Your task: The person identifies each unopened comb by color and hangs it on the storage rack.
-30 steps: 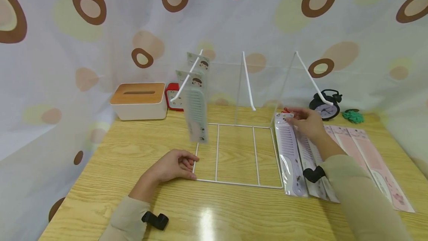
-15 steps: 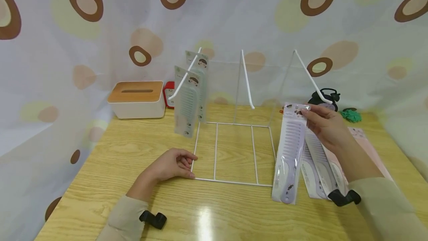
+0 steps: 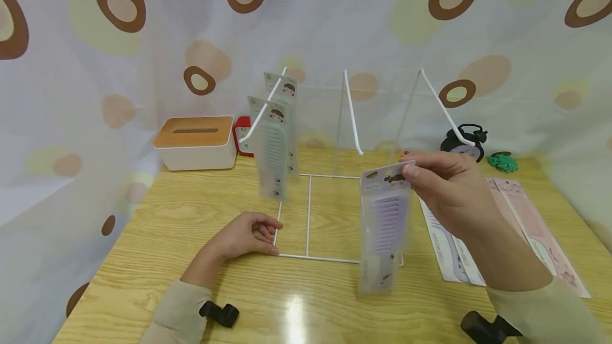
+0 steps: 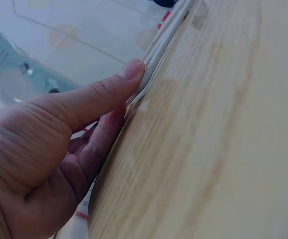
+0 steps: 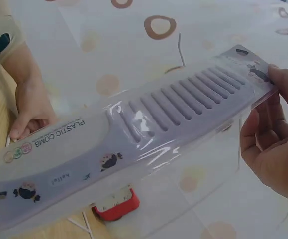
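Note:
My right hand point(image 3: 454, 190) pinches the top corner of a packaged purple comb point(image 3: 386, 222) between thumb and fingers. The comb hangs down in front of the right part of a white wire rack point(image 3: 308, 216); its print reads "PLASTIC COMB" in the right wrist view. At the rack's front left corner, my left hand point(image 3: 251, 235) holds the base wire, thumb point(image 4: 133, 69) on one side and fingers on the other. Two packaged green combs, one in front point(image 3: 272, 147) and one behind point(image 3: 289, 102), hang on the rack's left prong. The middle prong point(image 3: 353, 113) and right prong point(image 3: 444, 110) carry nothing.
More packaged purple combs point(image 3: 444, 248) and pink combs point(image 3: 530, 211) lie on the table right of the rack, partly behind my right arm. Along the back stand a tissue box point(image 3: 198, 155), a red clock point(image 3: 244, 137), a black alarm clock point(image 3: 470, 139) and a green bundle point(image 3: 503, 162).
My right hand has lifted the top purple comb off the pile and carried it left, in front of the rack. The hanging green combs have swung slightly. My left hand stays at the corner.

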Demonstrator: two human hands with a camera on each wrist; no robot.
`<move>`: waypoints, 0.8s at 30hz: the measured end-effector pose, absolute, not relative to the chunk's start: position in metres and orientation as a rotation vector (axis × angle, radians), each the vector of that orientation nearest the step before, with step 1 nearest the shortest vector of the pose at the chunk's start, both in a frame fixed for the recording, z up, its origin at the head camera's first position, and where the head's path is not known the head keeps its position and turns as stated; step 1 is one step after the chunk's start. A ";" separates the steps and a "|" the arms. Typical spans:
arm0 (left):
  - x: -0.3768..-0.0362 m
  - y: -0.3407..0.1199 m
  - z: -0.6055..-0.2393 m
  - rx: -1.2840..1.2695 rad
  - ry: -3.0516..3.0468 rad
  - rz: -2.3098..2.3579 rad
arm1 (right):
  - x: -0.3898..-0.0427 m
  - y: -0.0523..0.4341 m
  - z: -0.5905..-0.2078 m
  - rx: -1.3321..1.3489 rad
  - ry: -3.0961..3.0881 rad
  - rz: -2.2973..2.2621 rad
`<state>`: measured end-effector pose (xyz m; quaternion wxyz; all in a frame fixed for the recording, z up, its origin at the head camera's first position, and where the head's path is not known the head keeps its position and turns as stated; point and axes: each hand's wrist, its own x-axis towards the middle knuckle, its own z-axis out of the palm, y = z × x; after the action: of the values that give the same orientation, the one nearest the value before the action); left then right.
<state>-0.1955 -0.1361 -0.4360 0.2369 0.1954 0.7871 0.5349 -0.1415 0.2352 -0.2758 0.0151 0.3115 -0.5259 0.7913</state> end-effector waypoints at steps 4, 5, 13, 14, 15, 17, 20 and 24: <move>-0.195 -0.136 -0.436 0.545 2.165 1.455 | -0.144 0.208 -0.260 0.962 -1.638 2.398; -0.195 -0.136 -0.435 0.548 2.166 1.452 | -0.144 0.202 -0.257 0.918 -1.662 2.368; -0.195 -0.137 -0.433 0.537 2.167 1.459 | -0.155 0.180 -0.252 0.536 -1.807 2.281; -0.195 -0.137 -0.433 0.535 2.167 1.459 | -0.158 0.179 -0.253 0.496 -1.824 2.275; -0.195 -0.138 -0.432 0.532 2.167 1.457 | -0.162 0.179 -0.254 0.463 -1.823 2.283; -0.195 -0.138 -0.432 0.524 2.162 1.457 | -0.172 0.179 -0.257 0.420 -1.817 2.291; -0.196 -0.137 -0.432 0.524 2.160 1.450 | -0.188 0.179 -0.260 0.384 -1.743 2.378; -0.195 -0.136 -0.433 0.515 2.159 1.451 | -0.208 0.179 -0.263 0.343 -1.657 2.515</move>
<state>-0.1951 -0.1363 -0.4326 0.2424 0.1885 0.7899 0.5308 -0.2081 0.1792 -0.2627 0.0550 0.1129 -0.5458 0.8285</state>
